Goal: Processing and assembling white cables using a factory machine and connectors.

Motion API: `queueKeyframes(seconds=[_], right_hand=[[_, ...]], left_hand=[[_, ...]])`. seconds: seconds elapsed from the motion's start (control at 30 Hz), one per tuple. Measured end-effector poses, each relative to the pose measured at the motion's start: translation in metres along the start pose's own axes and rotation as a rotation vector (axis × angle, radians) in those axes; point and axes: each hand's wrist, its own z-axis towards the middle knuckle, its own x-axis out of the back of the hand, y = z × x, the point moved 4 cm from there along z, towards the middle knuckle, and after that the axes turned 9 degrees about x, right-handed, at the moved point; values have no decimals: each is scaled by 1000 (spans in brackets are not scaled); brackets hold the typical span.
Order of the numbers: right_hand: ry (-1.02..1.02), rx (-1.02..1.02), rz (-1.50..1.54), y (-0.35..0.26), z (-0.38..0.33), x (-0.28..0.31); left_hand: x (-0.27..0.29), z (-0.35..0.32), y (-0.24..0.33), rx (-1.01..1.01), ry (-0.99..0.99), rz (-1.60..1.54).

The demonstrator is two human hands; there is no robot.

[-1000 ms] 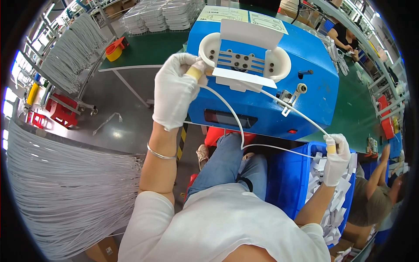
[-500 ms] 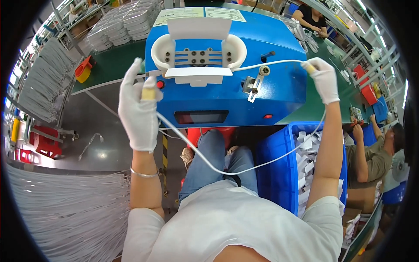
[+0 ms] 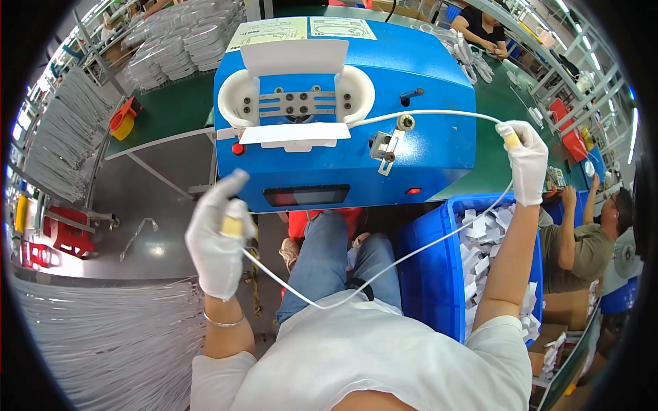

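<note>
A white cable (image 3: 411, 115) runs from the white cradle (image 3: 236, 101) on a blue machine (image 3: 435, 154) to my right hand (image 3: 526, 164), at the machine's right side. My gloved fingers are closed on it there. From that hand the cable sags across my lap to my left hand (image 3: 218, 240), which is closed on it before the machine's lower left corner, index finger raised and slightly blurred. Yellowish wraps cover both thumbs. On the cradle, a white card (image 3: 295, 58) stands up behind the metal slotted bars (image 3: 298, 105), and a front flap (image 3: 295, 133) folds outward.
A blue bin (image 3: 428, 274) of white card pieces stands at my right. Bundled cables (image 3: 103, 335) cover the surface at lower left. Packed trays (image 3: 185, 51) and a yellow-red tape dispenser (image 3: 125, 120) sit at far left. Two people work at the right.
My left hand has moved down, away from the machine's front. The right hand has shifted right and down with the cable. The cable loop over my lap hangs differently, and the view has shifted slightly.
</note>
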Motion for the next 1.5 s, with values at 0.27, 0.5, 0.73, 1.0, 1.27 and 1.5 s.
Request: queueKeyframes(seconds=[0.27,0.5,0.73,1.0,1.27,1.5], right_hand=[[-91,-52,33,4,-18,4],[-151,-217,111,-1,-26,3],[-322,-291,364,-36,-34,-34],[-340,-382,409,-60,-39,-57],[-252,-378,457,-43,-55,-43],[-254,-388,495,-62,-48,-59]], left_hand=[[-62,-29,-37,268,-684,199],[-102,-60,-81,510,-938,123],[-129,-73,-96,596,-1072,139],[-123,-71,-115,364,-983,202],[-131,-81,-133,347,-1169,517],[-148,-57,-76,44,-1280,549]])
